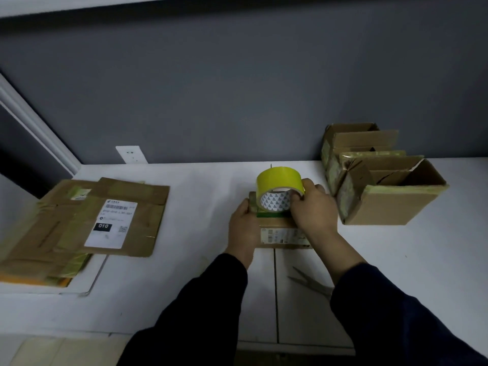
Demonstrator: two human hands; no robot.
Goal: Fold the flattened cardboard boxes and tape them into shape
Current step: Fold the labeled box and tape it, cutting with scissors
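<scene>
A small folded cardboard box (280, 235) lies on the white table (200, 207) in front of me. My left hand (244, 228) grips its left side. A yellow-green tape roll (277, 186) stands on the box top, and my right hand (313, 207) holds the roll's right side, fingers pinching at its edge. A short dark green strip of tape (269, 214) shows on the box under the roll. A stack of flattened cardboard boxes (87, 223) lies at the left, the top one bearing a white shipping label.
Two open, taped-up boxes (383, 180) stand at the back right against the grey wall. Scissors (311, 282) lie on the table near my right forearm. A wall socket (131, 154) is behind the table at the left.
</scene>
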